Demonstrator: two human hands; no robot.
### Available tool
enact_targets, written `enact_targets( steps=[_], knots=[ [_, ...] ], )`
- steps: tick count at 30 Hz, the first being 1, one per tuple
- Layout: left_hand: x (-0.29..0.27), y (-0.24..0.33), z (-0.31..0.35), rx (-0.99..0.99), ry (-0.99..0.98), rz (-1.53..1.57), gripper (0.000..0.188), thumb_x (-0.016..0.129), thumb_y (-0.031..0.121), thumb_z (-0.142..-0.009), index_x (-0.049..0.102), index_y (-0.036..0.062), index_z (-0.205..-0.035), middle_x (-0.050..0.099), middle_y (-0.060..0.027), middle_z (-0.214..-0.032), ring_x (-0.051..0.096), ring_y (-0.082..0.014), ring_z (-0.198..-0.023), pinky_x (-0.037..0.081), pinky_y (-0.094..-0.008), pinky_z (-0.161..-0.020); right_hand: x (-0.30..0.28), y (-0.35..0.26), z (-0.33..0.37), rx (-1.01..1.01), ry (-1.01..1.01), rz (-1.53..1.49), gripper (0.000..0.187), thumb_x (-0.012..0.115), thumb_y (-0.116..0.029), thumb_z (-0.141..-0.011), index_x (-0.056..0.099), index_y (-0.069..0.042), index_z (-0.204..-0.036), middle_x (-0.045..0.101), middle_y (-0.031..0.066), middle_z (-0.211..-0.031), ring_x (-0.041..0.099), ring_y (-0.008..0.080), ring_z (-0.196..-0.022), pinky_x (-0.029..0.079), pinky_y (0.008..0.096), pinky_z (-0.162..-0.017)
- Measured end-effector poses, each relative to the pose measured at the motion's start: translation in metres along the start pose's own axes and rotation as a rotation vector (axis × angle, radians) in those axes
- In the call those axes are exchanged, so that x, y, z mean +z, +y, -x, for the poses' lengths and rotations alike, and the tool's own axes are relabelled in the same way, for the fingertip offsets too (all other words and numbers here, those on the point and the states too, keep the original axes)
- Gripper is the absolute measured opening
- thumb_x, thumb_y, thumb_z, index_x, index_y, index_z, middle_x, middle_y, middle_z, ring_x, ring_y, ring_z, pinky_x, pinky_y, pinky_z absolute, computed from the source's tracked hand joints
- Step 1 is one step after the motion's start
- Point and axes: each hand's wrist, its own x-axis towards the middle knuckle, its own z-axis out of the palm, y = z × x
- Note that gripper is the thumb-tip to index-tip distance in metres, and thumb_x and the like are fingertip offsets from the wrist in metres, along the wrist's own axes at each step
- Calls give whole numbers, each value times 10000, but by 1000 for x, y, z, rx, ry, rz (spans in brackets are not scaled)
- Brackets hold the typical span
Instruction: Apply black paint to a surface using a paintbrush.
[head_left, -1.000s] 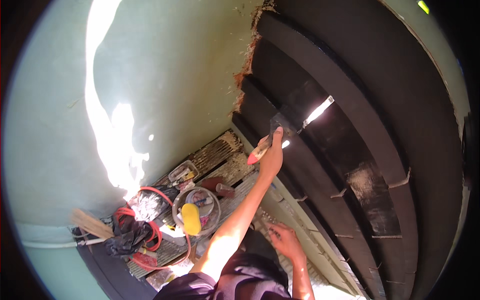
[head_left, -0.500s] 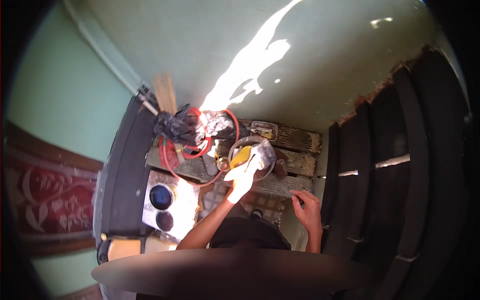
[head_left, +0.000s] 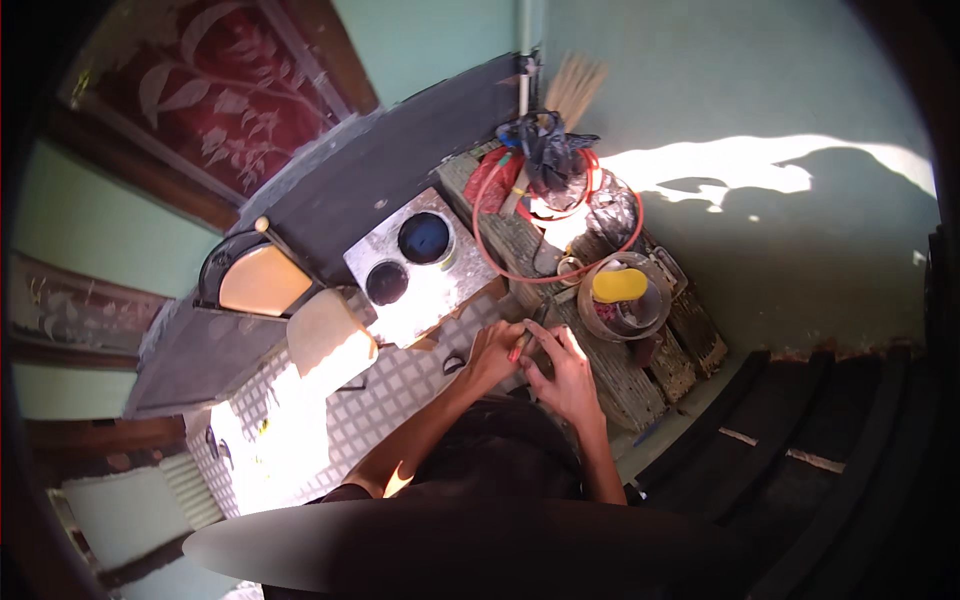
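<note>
In front of my body, my hands meet at chest level. My left hand (head_left: 495,355) is closed on a slim tool with a red end (head_left: 517,347); its dark, narrow part points toward the bench, and its exact kind is hard to make out. Fingers apart, my right hand (head_left: 567,378) is beside it, the index fingertip close to the tool. Beyond them, on the weathered wooden bench (head_left: 610,375), stands a round tub (head_left: 655,318) with a yellow oval piece (head_left: 620,286) in its top. A small round cup (head_left: 570,268) is next to the tub.
Two round containers of dark liquid, one larger (head_left: 423,238) and one smaller (head_left: 387,283), stand on a paint-marked board (head_left: 365,240). A red hose (head_left: 482,240) loops around black plastic bags (head_left: 550,150) near a broom (head_left: 575,92). A chair (head_left: 265,280) stands left; dark slats (head_left: 790,440) rise right.
My view has turned left. My left hand has left the tub, where a broad grey piece showed at its fingers, and come back toward my body. My right hand has moved in beside it.
</note>
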Motion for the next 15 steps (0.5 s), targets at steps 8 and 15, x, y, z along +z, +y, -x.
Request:
enact_targets(
  steps=[8,15],
  knots=[
    [-61,-105,27,37,285,-111,253,641,302,-760,573,119,-921,571,-145,-823,580,-367,-786,455,-470,-654,108,-38,-60,-261,-272,14,419,714,-45,-703,622,-36,-1112,593,119,-914,592,290,-788,485,361,-702],
    [-129,-149,43,-206,362,101,216,622,196,-731,620,106,-927,624,-167,-778,607,-388,-739,479,-498,-640,201,-42,-111,-418,-278,55,319,722,-82,-747,623,-48,-1048,588,114,-880,593,260,-760,497,367,-693]
  ],
)
